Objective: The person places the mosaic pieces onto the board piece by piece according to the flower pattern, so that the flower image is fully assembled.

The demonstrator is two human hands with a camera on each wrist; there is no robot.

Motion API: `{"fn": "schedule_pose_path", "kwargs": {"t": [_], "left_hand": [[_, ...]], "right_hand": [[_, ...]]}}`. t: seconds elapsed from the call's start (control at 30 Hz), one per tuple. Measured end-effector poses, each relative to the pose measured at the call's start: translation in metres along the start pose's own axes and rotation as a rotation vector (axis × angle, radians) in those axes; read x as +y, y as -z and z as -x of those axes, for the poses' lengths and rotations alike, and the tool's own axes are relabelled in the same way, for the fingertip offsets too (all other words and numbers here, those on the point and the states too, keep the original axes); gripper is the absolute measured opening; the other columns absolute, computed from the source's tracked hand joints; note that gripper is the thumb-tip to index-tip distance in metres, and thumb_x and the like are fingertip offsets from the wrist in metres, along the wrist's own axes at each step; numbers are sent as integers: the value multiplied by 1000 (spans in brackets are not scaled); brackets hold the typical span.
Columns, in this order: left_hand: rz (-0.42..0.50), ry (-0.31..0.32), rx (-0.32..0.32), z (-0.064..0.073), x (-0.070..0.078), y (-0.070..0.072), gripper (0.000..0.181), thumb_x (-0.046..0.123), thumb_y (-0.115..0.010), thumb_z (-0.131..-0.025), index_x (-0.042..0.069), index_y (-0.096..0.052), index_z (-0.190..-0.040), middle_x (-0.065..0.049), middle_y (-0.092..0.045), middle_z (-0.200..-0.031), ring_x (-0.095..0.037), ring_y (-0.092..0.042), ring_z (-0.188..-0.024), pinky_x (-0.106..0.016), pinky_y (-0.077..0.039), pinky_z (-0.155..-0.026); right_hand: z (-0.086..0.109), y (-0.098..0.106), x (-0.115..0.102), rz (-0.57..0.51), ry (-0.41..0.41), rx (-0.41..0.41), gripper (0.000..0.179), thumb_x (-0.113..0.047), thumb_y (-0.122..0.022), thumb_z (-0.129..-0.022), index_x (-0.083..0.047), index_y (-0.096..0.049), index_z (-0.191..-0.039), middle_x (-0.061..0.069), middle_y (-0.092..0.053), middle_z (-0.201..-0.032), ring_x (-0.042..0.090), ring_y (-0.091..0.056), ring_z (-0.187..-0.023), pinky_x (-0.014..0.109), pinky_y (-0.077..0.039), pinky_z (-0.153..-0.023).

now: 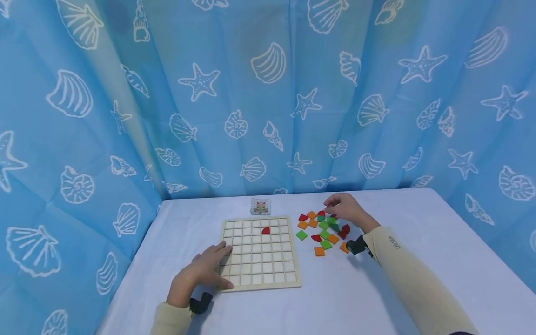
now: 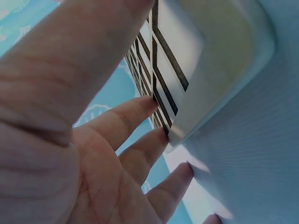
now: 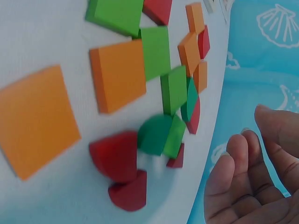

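A pale wooden grid board (image 1: 295, 260) lies on the table, with one red quarter-circle tile (image 1: 265, 230) in a cell near its top. My left hand (image 1: 205, 266) rests at the board's left edge, thumb near the lower corner and fingers spread along the grid. To the right of the board lie loose tiles: orange squares (image 3: 120, 74), light green squares (image 3: 174, 89), red quarter circles (image 3: 114, 156) and dark green quarter circles (image 3: 154, 134). Over the far side of these tiles hovers my right hand (image 1: 346, 208), fingers loosely bent, thumb apart from them, no tile visible between.
A small card with a coloured grid picture (image 1: 261, 207) lies behind the board. White cloth covers the table (image 1: 423, 242). Blue curtains with shell prints (image 1: 268, 116) hang along the table's back and sides.
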State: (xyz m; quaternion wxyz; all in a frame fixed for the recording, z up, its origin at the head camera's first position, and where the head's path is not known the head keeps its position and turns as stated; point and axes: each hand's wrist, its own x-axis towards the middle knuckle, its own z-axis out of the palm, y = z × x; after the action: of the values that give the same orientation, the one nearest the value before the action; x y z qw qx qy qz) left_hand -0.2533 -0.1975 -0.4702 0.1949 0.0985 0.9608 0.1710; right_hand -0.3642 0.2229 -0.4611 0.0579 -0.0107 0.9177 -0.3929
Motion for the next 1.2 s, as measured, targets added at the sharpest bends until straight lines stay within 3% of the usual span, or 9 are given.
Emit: {"fn": "schedule_pose_path", "kwargs": {"t": [0.33,0.53,0.63,0.8,1.2], "left_hand": [[-23,-19,27,4,-6,6,103,43,-91,-65,14,-41,-150,-14,-30,-161,-42,-27,-147,-71,-20,-113],[-8,-15,28,3,-8,4,103,44,-91,-65,14,-41,-151,-14,-31,-161,-41,-27,-147,-72,-20,-112],[12,-24,24,1,-6,0,103,43,-91,-65,14,-42,-150,-14,-32,-160,-39,-29,-147,-72,-21,-112],[17,-29,20,-1,-1,-3,103,44,-92,-64,14,-43,-150,-14,-34,-159,-38,-30,-146,-71,-22,-112],[4,5,-3,1,1,1,103,42,-90,-67,14,-40,-152,-14,-29,-162,-42,-25,-148,-69,-20,-114]], "right_hand": [[-14,0,19,-30,-64,0,36,-22,-66,-95,-3,-62,-125,18,-63,-121,32,-58,-107,40,-56,-88],[-20,6,29,-19,-46,30,35,-20,-65,-94,-2,-63,-124,20,-64,-121,33,-58,-105,40,-56,-87],[-21,11,37,-5,-82,34,33,-20,-65,-95,-4,-63,-124,19,-63,-122,32,-59,-105,41,-56,-89],[-20,11,48,12,-133,11,33,-19,-66,-94,-5,-63,-124,19,-62,-124,32,-59,-106,41,-56,-89],[-18,8,58,-48,-158,-106,46,-16,-70,-89,-6,-58,-133,19,-58,-132,33,-53,-114,49,-49,-98]]}}
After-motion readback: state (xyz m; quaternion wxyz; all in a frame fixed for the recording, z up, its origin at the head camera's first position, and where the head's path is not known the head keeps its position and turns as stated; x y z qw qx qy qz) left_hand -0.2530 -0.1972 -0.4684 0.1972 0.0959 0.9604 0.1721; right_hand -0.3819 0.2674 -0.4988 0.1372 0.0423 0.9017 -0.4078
